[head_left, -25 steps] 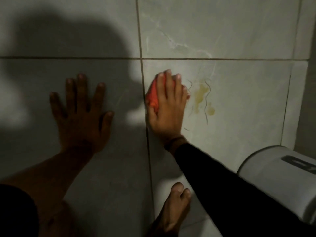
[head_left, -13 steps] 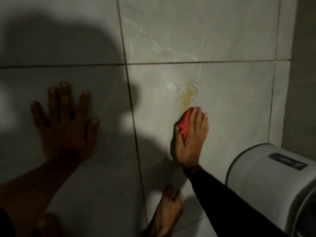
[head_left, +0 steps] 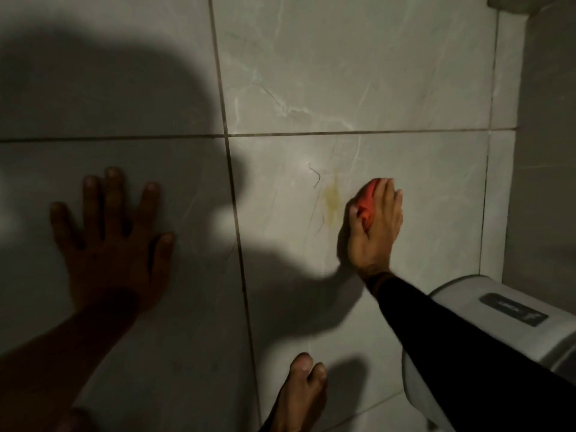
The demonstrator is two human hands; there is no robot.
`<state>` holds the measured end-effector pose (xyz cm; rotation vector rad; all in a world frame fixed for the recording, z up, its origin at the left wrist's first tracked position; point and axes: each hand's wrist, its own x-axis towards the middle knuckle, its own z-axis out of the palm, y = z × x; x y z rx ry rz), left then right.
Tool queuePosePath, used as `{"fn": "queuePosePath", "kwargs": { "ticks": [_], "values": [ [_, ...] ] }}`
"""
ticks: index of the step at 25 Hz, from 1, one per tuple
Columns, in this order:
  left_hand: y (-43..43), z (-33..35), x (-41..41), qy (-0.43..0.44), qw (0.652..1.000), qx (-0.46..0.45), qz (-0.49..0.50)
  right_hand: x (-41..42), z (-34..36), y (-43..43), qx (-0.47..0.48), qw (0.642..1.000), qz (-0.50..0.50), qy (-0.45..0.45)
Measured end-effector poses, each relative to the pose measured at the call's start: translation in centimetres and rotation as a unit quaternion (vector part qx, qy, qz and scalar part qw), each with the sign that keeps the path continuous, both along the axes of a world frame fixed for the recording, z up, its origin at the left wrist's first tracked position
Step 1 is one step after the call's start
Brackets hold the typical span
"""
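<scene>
A yellowish stain smears a grey marble tile, with a thin curled hair just left of it. My right hand presses a small red-orange cloth flat against the tile, directly right of the stain. Most of the cloth is hidden under the fingers, which lie straight over it. My left hand rests flat on the neighbouring tile in deep shadow, fingers spread, holding nothing.
A white toilet cistern lid with a dark flush plate sits at the lower right, under my black-sleeved forearm. A bare foot stands on the tiles at the bottom centre. Dark grout lines cross the surface. A grey wall rises on the right.
My right hand with the cloth swept from left of the stain, down across it, to its right side. The stain looks fainter and smeared. The left hand stayed planted.
</scene>
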<state>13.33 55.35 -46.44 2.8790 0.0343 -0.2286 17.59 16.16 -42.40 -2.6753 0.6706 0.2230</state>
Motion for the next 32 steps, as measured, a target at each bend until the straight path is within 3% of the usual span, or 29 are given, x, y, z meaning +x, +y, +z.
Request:
{"fn": "queuePosePath", "kwargs": {
  "ticks": [2, 4, 7, 9, 12, 15, 17, 19, 23, 27, 29, 31, 32],
  "values": [
    [0.0, -0.2, 0.0, -0.002, 1.0, 0.01, 0.0, 5.5, -0.6, 0.7, -0.01, 0.998, -0.065, -0.019],
    [-0.1, -0.3, 0.0, -0.003, 1.0, 0.013, -0.006, 8.9, -1.1, 3.0, -0.017, 0.998, 0.034, -0.041],
    [0.2, -0.3, 0.0, 0.005, 1.0, 0.01, -0.001, 4.4, -0.8, 4.6, 0.001, 0.986, 0.168, -0.006],
    [0.2, -0.3, -0.2, 0.002, 1.0, 0.009, -0.001, 3.1, 0.0, 2.9, 0.017, 0.993, 0.116, 0.005],
    [0.2, -0.5, 0.0, 0.006, 1.0, 0.016, -0.005, 9.2, -0.4, 4.6, 0.003, 0.999, 0.032, -0.025],
    [0.2, -0.4, 0.0, 0.007, 1.0, 0.014, -0.01, 9.0, -1.3, 9.1, -0.018, 0.971, 0.232, -0.053],
    [0.4, -0.4, -0.1, 0.008, 1.0, 0.014, -0.003, 3.4, -1.0, 9.6, -0.02, 0.947, 0.321, -0.001],
    [0.1, -0.1, -0.2, 0.011, 1.0, 0.011, -0.004, 0.7, -0.5, 6.8, -0.022, 0.955, 0.296, 0.019],
    [0.2, -0.1, 0.2, 0.016, 1.0, 0.009, -0.011, 4.3, -1.3, 8.1, -0.028, 0.99, 0.136, -0.019],
    [0.2, 0.1, 0.0, 0.012, 1.0, 0.007, -0.001, -4.9, -0.2, 8.4, -0.045, 0.956, 0.282, 0.061],
    [0.0, 0.3, 0.1, 0.015, 1.0, 0.005, 0.0, -5.5, 0.4, 5.0, -0.034, 0.975, 0.206, 0.07],
    [0.0, 0.1, 0.1, 0.018, 1.0, 0.021, -0.009, -1.8, -0.6, 4.1, -0.019, 0.997, 0.07, 0.025],
    [0.1, 0.0, 0.2, 0.016, 1.0, 0.02, -0.014, -0.3, -0.9, 4.7, -0.018, 0.999, 0.048, 0.004]
  ]
}}
